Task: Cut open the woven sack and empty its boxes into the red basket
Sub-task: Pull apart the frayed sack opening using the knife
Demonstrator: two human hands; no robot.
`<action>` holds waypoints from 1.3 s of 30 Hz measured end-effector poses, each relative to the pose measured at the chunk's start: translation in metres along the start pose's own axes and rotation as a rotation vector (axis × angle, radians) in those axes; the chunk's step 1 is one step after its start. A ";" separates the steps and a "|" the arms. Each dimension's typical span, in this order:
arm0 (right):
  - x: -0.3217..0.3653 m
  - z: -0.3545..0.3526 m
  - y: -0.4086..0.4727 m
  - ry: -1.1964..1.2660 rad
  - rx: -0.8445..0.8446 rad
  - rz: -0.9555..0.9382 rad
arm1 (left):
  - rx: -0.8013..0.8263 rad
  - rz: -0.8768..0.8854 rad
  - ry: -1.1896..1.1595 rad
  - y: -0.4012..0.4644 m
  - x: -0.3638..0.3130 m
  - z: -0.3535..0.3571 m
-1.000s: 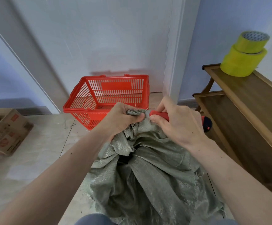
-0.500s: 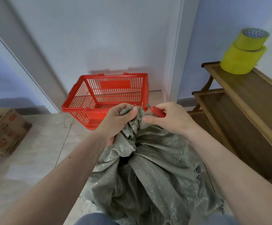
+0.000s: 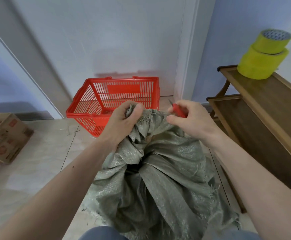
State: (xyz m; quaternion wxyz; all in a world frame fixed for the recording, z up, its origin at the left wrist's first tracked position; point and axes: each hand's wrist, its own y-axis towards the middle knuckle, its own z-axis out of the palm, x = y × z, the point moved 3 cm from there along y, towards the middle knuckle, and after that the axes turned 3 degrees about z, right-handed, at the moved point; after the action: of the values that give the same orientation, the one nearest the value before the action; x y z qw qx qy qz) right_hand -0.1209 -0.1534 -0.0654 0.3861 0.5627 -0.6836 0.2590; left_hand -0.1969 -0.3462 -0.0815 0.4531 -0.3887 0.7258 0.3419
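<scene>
A grey-green woven sack (image 3: 160,184) stands bunched on the floor between my knees, its contents hidden. My left hand (image 3: 122,122) grips the gathered top of the sack in a fist. My right hand (image 3: 191,120) holds a red-handled knife (image 3: 178,110) just right of that bunch, blade tip pointing up and away, with frayed sack threads beside it. The red basket (image 3: 115,103) sits on the floor behind the sack against the wall, and no boxes show in it.
A wooden shelf unit (image 3: 266,122) stands close on the right, with two yellow tape rolls (image 3: 262,56) stacked on its top. A cardboard box (image 3: 6,137) lies at the left edge. Pale tiled floor (image 3: 42,161) spreads to the left of the sack.
My right hand with the knife has drawn right and slightly away from the sack's gathered top. The bunched top looks looser and more frayed. My left hand keeps its grip.
</scene>
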 end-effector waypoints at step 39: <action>0.030 -0.018 -0.036 -0.485 -0.295 -0.207 | -0.096 -0.235 -0.470 -0.004 -0.032 0.026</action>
State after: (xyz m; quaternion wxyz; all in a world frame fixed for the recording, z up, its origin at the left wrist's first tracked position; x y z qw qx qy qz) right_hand -0.0836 -0.1646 -0.0333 0.3133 0.6126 -0.7252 -0.0259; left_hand -0.1745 -0.3182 -0.0619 0.6267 -0.4011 0.5334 0.4022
